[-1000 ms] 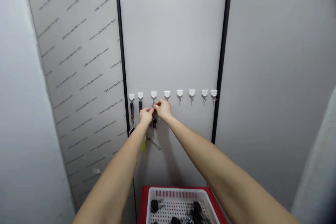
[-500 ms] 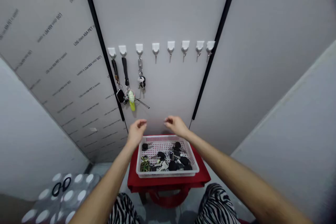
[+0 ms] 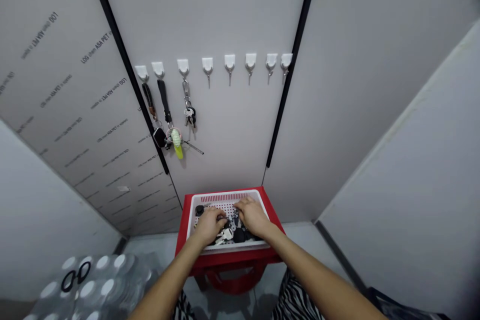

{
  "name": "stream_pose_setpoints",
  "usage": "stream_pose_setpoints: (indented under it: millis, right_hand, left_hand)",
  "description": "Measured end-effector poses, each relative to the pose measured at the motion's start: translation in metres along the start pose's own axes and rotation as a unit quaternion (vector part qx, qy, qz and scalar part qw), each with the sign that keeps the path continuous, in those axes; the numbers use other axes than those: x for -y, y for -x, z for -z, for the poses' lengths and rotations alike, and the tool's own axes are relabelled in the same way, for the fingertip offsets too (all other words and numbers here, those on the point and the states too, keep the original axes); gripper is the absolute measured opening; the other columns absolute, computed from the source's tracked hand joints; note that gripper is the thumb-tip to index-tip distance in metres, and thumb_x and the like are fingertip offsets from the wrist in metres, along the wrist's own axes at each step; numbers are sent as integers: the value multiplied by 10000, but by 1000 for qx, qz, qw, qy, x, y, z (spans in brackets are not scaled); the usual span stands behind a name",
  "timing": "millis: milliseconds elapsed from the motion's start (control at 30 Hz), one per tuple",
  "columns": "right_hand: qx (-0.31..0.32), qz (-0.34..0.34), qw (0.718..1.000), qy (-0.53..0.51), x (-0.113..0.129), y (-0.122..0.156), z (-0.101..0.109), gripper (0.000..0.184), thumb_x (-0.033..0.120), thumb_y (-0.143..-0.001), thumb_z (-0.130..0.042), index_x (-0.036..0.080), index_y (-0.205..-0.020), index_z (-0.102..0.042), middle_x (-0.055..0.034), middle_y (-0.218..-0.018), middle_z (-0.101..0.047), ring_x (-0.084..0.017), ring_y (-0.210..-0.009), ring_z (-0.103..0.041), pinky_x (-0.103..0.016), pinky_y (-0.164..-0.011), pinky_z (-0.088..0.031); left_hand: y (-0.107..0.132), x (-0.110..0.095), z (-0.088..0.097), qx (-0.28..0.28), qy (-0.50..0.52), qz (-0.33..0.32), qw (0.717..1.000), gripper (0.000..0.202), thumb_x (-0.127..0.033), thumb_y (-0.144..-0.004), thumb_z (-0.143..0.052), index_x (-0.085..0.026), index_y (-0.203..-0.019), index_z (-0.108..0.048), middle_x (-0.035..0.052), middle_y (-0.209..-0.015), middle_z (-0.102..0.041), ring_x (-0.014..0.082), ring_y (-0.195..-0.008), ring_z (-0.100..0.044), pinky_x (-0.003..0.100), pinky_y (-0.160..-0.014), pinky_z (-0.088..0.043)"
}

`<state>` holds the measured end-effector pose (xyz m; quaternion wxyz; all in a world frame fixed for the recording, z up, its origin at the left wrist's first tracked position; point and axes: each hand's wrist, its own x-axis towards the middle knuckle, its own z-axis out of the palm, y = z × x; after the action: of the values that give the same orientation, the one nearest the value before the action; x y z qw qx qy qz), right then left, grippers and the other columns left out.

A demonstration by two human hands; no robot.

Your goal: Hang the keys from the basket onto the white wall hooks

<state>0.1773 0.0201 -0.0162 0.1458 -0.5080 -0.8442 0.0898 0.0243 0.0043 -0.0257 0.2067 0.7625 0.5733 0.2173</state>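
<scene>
Both hands are down inside a white perforated basket (image 3: pixel 194 210) holding a pile of keys (image 3: pixel 226 234), some with black heads. My left hand (image 3: pixel 210 224) is over the left-middle of the pile, thumb and fingers bent toward each other around a dark item among the keys that I cannot make out. On the right side, my right hand (image 3: pixel 253 215) has its fingers curled down at metal keys (image 3: pixel 235 217); what its fingertips touch is partly hidden. A black round-headed key (image 3: pixel 199 210) lies at the basket's back left corner.
The basket stands on a red stool (image 3: pixel 183 232). White hooks (image 3: pixel 230 61) line the wall; the three leftmost carry a dark strap (image 3: pixel 148 97), a black strap with a green tag (image 3: pixel 176 140) and a key bunch (image 3: pixel 189 114). Capped bottles (image 3: pixel 88 288) stand at lower left.
Both hands have come down from above the basket's back edge into the keys. The camera view has shifted, so the hooks sit further left.
</scene>
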Motion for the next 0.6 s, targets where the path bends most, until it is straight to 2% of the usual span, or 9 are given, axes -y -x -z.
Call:
stream_pose_setpoints:
  millis: [133, 233, 333, 500, 600]
  right_hand:
    - [-3, -7, 1000, -13, -1, -3, -1, 259, 130, -668, -358, 182, -792, -580, -54, -794, -565, -178, -804, -423, -276, -692, -293]
    - [-45, -13, 996, -77, -3, -5, 1, 234, 143, -681, -364, 169, -763, -582, -44, -775, -568, -146, -777, -439, -246, -707, -302]
    - [-88, -27, 987, -129, -3, -4, 4, 232, 154, -694, -354, 151, -795, -562, -42, -804, -560, -118, -770, -447, -221, -709, -311]
    - [-22, 27, 998, -44, 4, 1, 1, 201, 287, -601, -497, 177, -753, -568, -44, -821, -550, -184, -835, -407, -305, -730, -277]
    - [-19, 5, 1000, -20, 6, 2, -2, 146, 261, -618, -475, 164, -681, -564, -53, -782, -547, -187, -816, -406, -314, -709, -274]
  left_hand:
    - [0, 5, 4, -39, 28, 60, 997, 140, -211, -618, -427, -142, -649, -544, 35, -661, -540, 131, -661, -470, 237, -625, -342]
    - [-1, 8, 6, -80, 89, 99, 988, 150, -225, -635, -400, -137, -669, -518, 23, -637, -529, 117, -622, -469, 225, -593, -348]
    - [-1, 8, 8, -112, 152, 103, 977, 134, -207, -643, -379, -139, -682, -488, 13, -644, -525, 102, -609, -469, 208, -579, -354]
    - [1, 7, 7, -107, 171, 118, 972, 150, -133, -624, -362, -150, -694, -494, 0, -634, -530, 93, -589, -470, 201, -573, -357]
    - [2, 7, 6, -79, 142, 122, 979, 169, -117, -613, -368, -154, -684, -516, 4, -647, -544, 99, -606, -480, 212, -594, -360]
